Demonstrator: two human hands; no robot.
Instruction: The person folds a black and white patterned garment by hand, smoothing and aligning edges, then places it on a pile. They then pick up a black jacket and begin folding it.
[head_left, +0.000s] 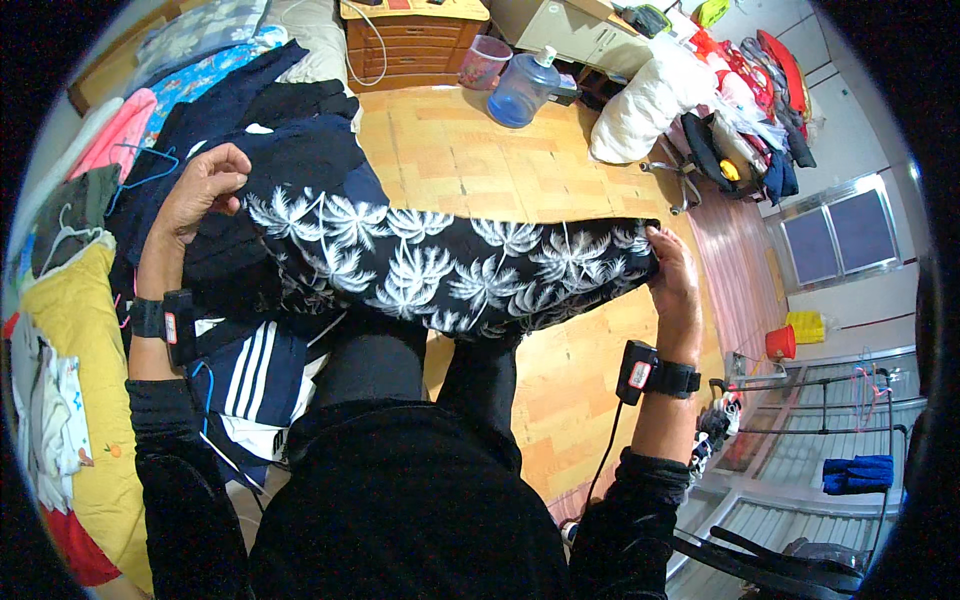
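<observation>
A black cloth garment with white palm trees (457, 270) is stretched across in front of me, above my knees. My left hand (214, 180) grips its left end, at a corner, with the fingertips pinched together. At the right end my right hand (671, 262) holds the other corner between thumb and fingers. Under and behind the left part lie dark clothes (300, 150) on the bed. A navy garment with three white stripes (259, 367) is beside my left thigh, near a blue hanger (208, 390).
Left are a yellow quilt (82, 322) and another blue hanger (154, 152). Ahead stand a wooden drawer cabinet (416, 52), a pink bin (485, 60) and a large water bottle (523, 90). A white bundle (645, 105) lies by a loaded chair; a drying rack (825, 431) stands at right.
</observation>
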